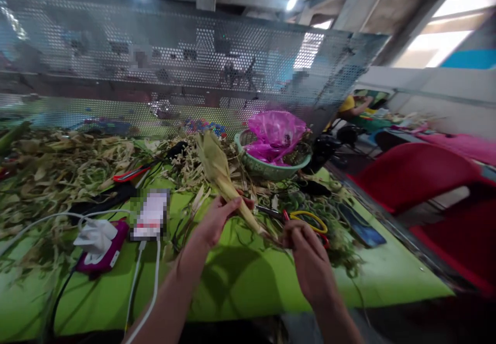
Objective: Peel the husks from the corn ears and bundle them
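Observation:
My left hand (221, 217) is wrapped round a pale green-and-tan bundle of corn husk (217, 166), slanting up and away from me above the table. The bundle's wide end points at the back; its narrow stem end runs down toward my right hand (310, 256). The fingers of that hand are pinched at the thin, brownish tip of the stem. Just behind the right hand, scissors (310, 219) with yellow and red handles lie among the scraps, partly covered by my fingers.
Husk strips (58, 173) spread over the green table (236, 292). A green basket (267, 168) holds a pink plastic bag (275, 135). At left are a cabled phone (151, 215), purple power strip (104, 248) and red cutter (132, 173). Another phone (362, 225) lies right, near red chairs (418, 173).

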Action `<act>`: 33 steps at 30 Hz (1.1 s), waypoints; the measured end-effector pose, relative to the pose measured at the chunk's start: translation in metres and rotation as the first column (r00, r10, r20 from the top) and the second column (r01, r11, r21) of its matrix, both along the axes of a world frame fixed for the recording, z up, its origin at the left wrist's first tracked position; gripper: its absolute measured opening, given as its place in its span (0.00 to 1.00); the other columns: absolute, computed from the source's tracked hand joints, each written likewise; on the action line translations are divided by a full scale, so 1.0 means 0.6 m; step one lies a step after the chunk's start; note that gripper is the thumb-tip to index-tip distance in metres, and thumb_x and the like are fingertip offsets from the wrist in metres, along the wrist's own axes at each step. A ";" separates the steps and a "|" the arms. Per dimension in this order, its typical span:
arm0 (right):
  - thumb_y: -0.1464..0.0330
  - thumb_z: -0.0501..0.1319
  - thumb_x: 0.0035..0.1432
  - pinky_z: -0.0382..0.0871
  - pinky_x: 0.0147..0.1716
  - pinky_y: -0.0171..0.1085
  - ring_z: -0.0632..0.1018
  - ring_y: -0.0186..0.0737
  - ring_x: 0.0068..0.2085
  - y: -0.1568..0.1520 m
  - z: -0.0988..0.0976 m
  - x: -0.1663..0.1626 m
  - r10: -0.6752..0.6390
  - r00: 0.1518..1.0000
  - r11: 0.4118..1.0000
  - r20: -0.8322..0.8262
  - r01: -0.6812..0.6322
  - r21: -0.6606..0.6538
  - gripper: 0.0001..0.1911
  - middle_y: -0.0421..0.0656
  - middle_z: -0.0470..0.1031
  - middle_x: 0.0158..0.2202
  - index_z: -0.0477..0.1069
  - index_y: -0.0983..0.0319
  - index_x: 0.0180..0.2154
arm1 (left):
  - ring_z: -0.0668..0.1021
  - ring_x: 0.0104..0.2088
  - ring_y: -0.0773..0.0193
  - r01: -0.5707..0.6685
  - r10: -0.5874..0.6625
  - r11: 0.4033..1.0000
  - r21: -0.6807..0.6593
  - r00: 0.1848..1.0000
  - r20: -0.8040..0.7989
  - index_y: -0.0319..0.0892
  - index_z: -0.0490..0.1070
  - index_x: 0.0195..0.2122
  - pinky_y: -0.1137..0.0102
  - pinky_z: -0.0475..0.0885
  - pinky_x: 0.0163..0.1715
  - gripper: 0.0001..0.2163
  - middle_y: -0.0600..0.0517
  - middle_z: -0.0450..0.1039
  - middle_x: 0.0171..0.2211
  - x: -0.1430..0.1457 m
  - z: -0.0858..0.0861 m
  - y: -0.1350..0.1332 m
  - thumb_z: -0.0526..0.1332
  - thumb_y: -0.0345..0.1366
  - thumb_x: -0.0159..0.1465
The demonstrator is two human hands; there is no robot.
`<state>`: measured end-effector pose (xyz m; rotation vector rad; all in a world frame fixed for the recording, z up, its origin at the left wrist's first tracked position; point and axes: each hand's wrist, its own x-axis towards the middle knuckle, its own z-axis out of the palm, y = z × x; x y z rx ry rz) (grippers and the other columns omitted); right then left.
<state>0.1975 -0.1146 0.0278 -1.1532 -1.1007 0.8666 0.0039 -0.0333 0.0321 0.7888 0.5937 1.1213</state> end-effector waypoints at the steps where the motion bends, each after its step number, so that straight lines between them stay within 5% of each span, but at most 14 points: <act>1: 0.60 0.64 0.54 0.68 0.35 0.39 0.72 0.42 0.37 0.000 -0.006 0.008 -0.011 0.987 1.000 0.163 0.012 -0.004 0.12 0.42 0.71 0.35 0.71 0.57 0.39 | 0.79 0.41 0.57 0.006 -0.005 1.000 0.026 0.999 -0.034 0.41 0.69 0.41 0.64 0.70 0.44 0.16 0.47 0.79 0.34 0.006 0.002 -0.006 0.68 0.42 0.55; 5: 0.66 0.67 0.49 0.67 0.48 0.46 0.71 0.51 0.51 0.000 -0.018 0.014 0.106 0.813 0.993 0.573 -0.112 -0.026 0.24 0.46 0.74 0.49 0.70 0.57 0.50 | 0.77 0.47 0.55 0.036 -0.023 0.990 0.135 0.995 -0.101 0.41 0.71 0.42 0.63 0.69 0.49 0.16 0.45 0.79 0.40 0.029 0.014 -0.034 0.68 0.42 0.55; 9: 0.72 0.60 0.54 0.70 0.38 0.41 0.76 0.45 0.40 0.008 -0.007 0.009 0.209 0.722 0.974 0.660 -0.212 -0.077 0.18 0.46 0.77 0.40 0.73 0.58 0.48 | 0.74 0.52 0.51 0.108 -0.086 0.978 0.178 0.988 -0.126 0.43 0.72 0.44 0.60 0.69 0.50 0.15 0.45 0.76 0.47 0.038 0.036 -0.061 0.66 0.41 0.56; 15: 0.74 0.57 0.55 0.67 0.37 0.39 0.74 0.43 0.37 0.031 0.036 0.051 0.053 0.647 0.974 0.760 -0.200 0.102 0.11 0.46 0.75 0.36 0.75 0.59 0.38 | 0.70 0.57 0.53 0.291 -0.227 0.934 0.206 0.930 -0.288 0.47 0.75 0.49 0.59 0.64 0.57 0.18 0.47 0.72 0.54 0.000 0.036 -0.062 0.67 0.38 0.55; 17: 0.79 0.55 0.49 0.66 0.39 0.40 0.74 0.42 0.38 0.037 0.051 0.066 0.021 0.607 0.966 0.794 -0.217 0.141 0.15 0.45 0.75 0.35 0.74 0.59 0.35 | 0.74 0.51 0.52 0.341 -0.303 0.934 0.103 0.913 -0.275 0.45 0.78 0.44 0.60 0.68 0.51 0.16 0.44 0.74 0.50 -0.018 0.022 -0.057 0.67 0.43 0.54; 21: 0.83 0.53 0.43 0.63 0.42 0.42 0.72 0.42 0.37 0.050 0.074 0.067 -0.039 0.544 0.954 0.838 -0.229 0.194 0.18 0.43 0.74 0.32 0.75 0.60 0.30 | 0.77 0.46 0.54 0.434 -0.441 0.897 -0.084 0.869 -0.223 0.47 0.68 0.57 0.68 0.71 0.37 0.28 0.40 0.71 0.54 -0.030 0.000 -0.070 0.60 0.54 0.59; 23: 0.83 0.53 0.43 0.63 0.43 0.42 0.73 0.42 0.39 0.059 0.081 0.055 -0.061 0.526 0.943 0.848 -0.249 0.222 0.17 0.43 0.74 0.32 0.75 0.60 0.29 | 0.76 0.48 0.53 0.492 -0.499 0.866 -0.094 0.832 -0.245 0.47 0.66 0.58 0.69 0.70 0.36 0.29 0.41 0.73 0.50 -0.020 -0.005 -0.086 0.63 0.52 0.57; 26: 0.83 0.54 0.44 0.64 0.45 0.42 0.73 0.44 0.42 0.078 0.084 0.042 -0.082 0.543 0.927 0.835 -0.267 0.264 0.18 0.44 0.75 0.35 0.76 0.59 0.32 | 0.78 0.33 0.59 0.539 -0.540 0.838 -0.082 0.798 -0.266 0.45 0.69 0.55 0.68 0.70 0.34 0.30 0.45 0.77 0.37 0.005 -0.010 -0.102 0.70 0.43 0.50; 30: 0.77 0.59 0.49 0.65 0.51 0.46 0.70 0.48 0.54 0.103 0.066 0.081 -0.198 0.624 0.949 0.756 -0.072 0.308 0.33 0.50 0.67 0.55 0.63 0.60 0.58 | 0.71 0.23 0.66 0.361 -0.376 0.926 -0.110 0.857 -0.352 0.45 0.73 0.46 0.72 0.67 0.26 0.21 0.54 0.71 0.25 0.013 -0.015 -0.090 0.68 0.38 0.50; 33: 0.70 0.59 0.55 0.69 0.44 0.44 0.74 0.47 0.47 0.106 0.038 0.138 -0.084 0.561 0.996 0.824 0.019 0.089 0.30 0.50 0.67 0.55 0.60 0.59 0.59 | 0.72 0.27 0.64 0.179 -0.171 0.983 -0.029 0.855 -0.490 0.43 0.72 0.46 0.72 0.67 0.29 0.19 0.53 0.72 0.28 -0.009 -0.013 -0.066 0.66 0.37 0.52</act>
